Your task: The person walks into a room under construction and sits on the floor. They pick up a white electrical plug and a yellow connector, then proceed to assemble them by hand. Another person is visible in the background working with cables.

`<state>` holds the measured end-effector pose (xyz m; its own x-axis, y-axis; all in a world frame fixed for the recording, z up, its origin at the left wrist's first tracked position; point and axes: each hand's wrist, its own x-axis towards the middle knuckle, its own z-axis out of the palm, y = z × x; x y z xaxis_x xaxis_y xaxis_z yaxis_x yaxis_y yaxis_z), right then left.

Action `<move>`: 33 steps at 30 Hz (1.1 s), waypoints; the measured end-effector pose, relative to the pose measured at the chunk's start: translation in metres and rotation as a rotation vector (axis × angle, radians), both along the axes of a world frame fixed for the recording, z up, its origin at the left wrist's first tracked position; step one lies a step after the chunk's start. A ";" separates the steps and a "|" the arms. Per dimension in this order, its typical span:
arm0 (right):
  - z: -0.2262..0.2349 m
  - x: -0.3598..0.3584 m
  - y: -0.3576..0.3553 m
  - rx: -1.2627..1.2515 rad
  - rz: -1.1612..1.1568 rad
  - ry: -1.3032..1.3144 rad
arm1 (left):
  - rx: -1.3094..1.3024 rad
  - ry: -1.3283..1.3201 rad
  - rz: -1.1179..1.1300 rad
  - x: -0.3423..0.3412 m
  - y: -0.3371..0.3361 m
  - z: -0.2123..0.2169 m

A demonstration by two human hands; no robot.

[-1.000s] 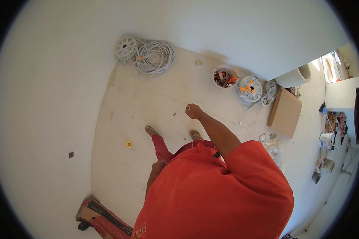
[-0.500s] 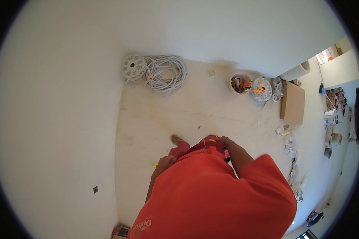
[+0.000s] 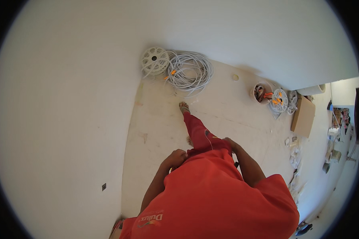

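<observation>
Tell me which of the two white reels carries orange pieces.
The white reel on the right, next to the pale bucket: orange pieces show across its face. The left reel, beside the grey cable coil, shows none on its face.

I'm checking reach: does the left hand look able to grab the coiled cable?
Probably not: the left hand is by the trousers; the coiled cable lies on the floor beyond the forward foot.
</observation>
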<state>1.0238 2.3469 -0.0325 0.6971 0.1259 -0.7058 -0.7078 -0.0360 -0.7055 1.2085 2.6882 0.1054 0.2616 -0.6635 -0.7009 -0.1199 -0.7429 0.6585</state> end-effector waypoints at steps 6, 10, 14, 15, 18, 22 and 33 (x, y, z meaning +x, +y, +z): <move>0.083 0.178 -0.017 0.012 0.312 0.116 | -0.056 -0.298 -0.198 0.089 0.063 -0.051; 0.071 0.298 -0.017 0.062 0.483 0.036 | 0.235 0.095 0.582 0.165 0.021 0.086; 0.073 0.373 -0.021 0.141 0.597 0.277 | 0.154 0.051 0.470 0.218 0.045 0.053; 0.069 0.380 -0.023 0.131 0.657 0.296 | 0.150 0.040 0.493 0.230 0.047 0.046; 0.089 0.381 -0.023 -0.015 0.658 0.242 | 0.141 0.123 0.579 0.256 0.055 0.025; 0.107 0.361 -0.029 -0.053 0.611 0.284 | 0.039 0.047 0.507 0.300 0.039 0.013; 0.164 0.164 0.095 -0.048 -0.183 0.460 | 0.338 0.402 0.631 0.428 0.088 -0.129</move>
